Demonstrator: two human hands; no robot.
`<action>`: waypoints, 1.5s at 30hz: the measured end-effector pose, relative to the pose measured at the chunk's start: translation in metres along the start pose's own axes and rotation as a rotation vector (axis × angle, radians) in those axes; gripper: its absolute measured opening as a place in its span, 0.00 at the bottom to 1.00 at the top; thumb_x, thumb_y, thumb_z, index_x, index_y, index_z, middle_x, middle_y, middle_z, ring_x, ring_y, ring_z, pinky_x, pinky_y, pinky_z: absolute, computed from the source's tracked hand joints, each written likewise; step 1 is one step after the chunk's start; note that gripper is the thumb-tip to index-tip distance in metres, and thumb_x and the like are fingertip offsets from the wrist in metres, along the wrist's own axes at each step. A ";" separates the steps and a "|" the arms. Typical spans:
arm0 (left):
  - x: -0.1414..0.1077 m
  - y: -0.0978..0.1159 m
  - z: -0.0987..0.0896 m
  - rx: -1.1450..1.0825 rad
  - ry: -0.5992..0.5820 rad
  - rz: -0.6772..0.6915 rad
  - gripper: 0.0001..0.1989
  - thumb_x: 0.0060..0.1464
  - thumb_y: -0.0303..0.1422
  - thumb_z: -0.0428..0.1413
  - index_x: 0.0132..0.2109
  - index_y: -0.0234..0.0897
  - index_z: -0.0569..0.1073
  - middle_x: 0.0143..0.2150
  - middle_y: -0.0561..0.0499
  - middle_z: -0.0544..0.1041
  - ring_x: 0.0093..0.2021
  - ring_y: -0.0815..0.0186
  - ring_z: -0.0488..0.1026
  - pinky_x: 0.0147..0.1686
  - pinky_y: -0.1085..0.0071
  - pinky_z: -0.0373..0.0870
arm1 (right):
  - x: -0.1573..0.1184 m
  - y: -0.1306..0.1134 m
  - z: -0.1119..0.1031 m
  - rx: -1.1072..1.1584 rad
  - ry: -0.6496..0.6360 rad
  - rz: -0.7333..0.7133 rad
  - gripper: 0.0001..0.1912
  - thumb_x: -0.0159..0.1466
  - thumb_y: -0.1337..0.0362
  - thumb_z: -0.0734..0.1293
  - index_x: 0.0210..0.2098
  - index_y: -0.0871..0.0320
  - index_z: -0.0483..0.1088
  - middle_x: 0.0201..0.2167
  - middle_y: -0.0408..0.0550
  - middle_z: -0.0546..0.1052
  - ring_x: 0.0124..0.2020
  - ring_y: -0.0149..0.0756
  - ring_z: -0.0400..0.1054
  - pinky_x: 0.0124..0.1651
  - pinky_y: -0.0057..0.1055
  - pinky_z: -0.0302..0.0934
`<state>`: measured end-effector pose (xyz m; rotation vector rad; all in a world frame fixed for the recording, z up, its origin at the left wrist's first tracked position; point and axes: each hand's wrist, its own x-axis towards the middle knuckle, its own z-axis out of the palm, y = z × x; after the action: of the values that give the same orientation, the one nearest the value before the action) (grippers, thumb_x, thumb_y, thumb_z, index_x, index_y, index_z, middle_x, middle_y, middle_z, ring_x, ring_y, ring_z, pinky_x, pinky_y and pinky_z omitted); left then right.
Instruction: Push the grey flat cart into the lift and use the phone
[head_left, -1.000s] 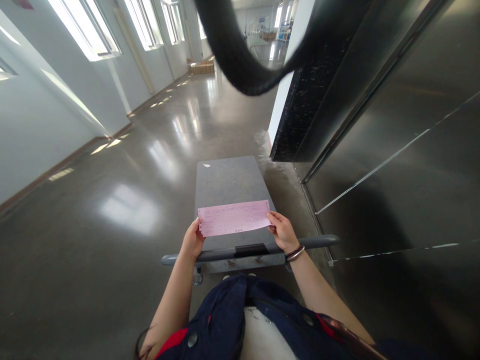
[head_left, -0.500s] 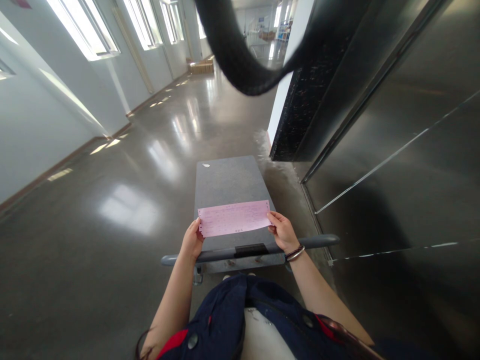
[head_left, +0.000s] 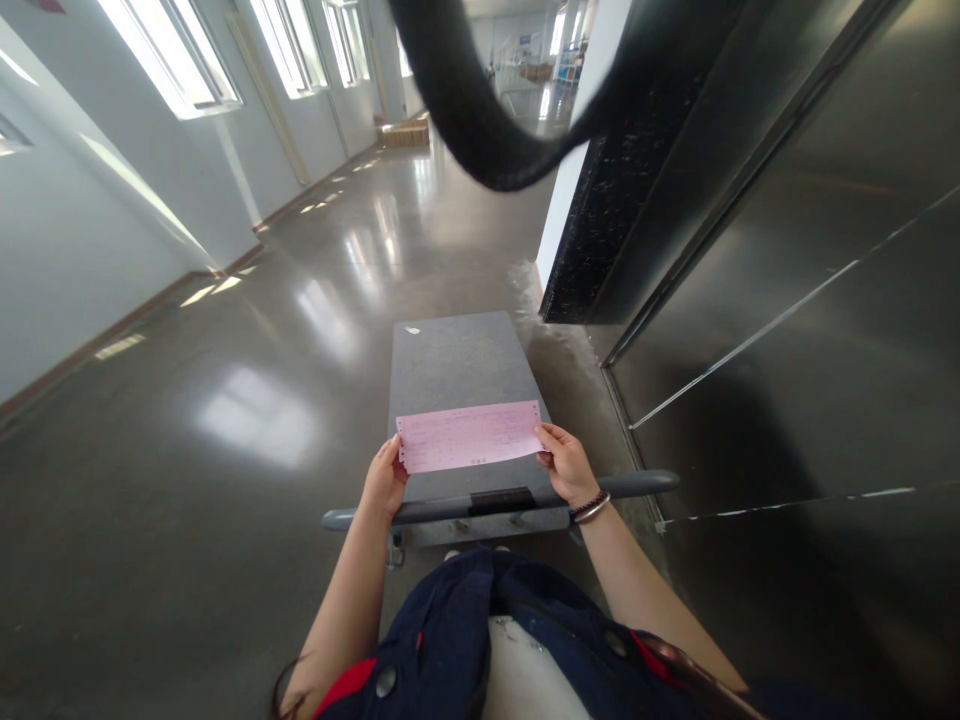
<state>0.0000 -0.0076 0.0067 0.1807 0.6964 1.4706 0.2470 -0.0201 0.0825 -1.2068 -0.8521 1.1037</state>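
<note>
A wide pink paper form (head_left: 471, 437) with punched holes along its short edges is stretched between my hands. Its print is too faint to read. My left hand (head_left: 387, 476) pinches the left edge, thumb on top. At the other end my right hand (head_left: 566, 462) grips the right edge between thumb and fingers. Below the paper lies the grey deck of a platform cart (head_left: 465, 350), partly covered by the form. The cart's grey push handle (head_left: 435, 511) runs crosswise beneath my wrists.
Metal doors (head_left: 787, 380) stand close on the right, beside a black speckled door frame (head_left: 600, 220). A white wall (head_left: 277, 150) with windows runs along the left. Brown boxes (head_left: 405, 134) sit far ahead on the shiny grey floor (head_left: 247, 520). A blurred black strap (head_left: 495, 160) hangs across the top.
</note>
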 end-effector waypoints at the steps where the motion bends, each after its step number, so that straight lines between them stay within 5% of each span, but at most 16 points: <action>1: 0.000 0.000 0.001 -0.005 0.006 -0.003 0.03 0.53 0.26 0.54 0.35 0.29 0.71 0.28 0.51 0.75 0.25 0.73 0.70 0.25 0.77 0.68 | 0.000 0.000 0.000 0.000 0.000 0.001 0.24 0.34 0.55 0.76 0.26 0.62 0.70 0.18 0.41 0.64 0.17 0.20 0.49 0.17 0.20 0.43; 45: 0.000 0.000 0.000 -0.004 0.017 -0.019 0.06 0.56 0.25 0.50 0.35 0.28 0.72 0.28 0.50 0.75 0.24 0.72 0.70 0.23 0.76 0.66 | 0.001 0.002 0.000 0.051 0.022 0.027 0.28 0.30 0.55 0.78 0.27 0.64 0.72 0.18 0.40 0.67 0.15 0.18 0.50 0.16 0.18 0.44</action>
<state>-0.0001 -0.0074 0.0067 0.1582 0.7066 1.4564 0.2471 -0.0189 0.0809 -1.1885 -0.7886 1.1258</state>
